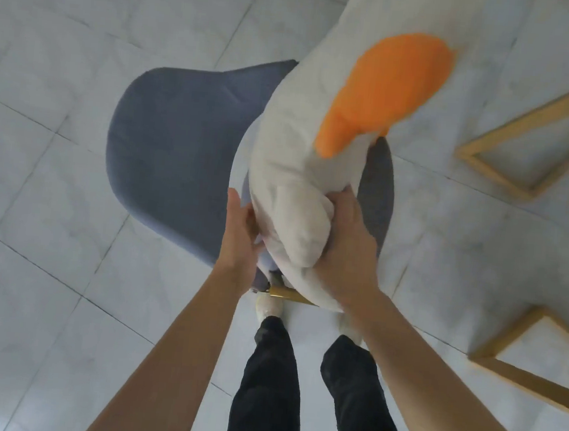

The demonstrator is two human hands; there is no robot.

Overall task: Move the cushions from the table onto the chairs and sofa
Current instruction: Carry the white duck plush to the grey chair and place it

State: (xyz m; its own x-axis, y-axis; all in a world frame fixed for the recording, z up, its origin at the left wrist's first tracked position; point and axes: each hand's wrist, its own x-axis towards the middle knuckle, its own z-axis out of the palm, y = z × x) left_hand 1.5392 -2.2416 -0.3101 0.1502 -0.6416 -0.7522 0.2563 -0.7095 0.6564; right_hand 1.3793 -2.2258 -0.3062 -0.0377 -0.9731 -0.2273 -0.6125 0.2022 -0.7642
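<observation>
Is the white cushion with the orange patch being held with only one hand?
No, both the left hand and the right hand hold the white cushion at its near end.

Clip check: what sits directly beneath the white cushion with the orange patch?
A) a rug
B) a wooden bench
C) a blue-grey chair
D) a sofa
C: the white cushion, gripped at its near end by the left hand and the right hand, extends across the seat of the blue-grey chair.
</observation>
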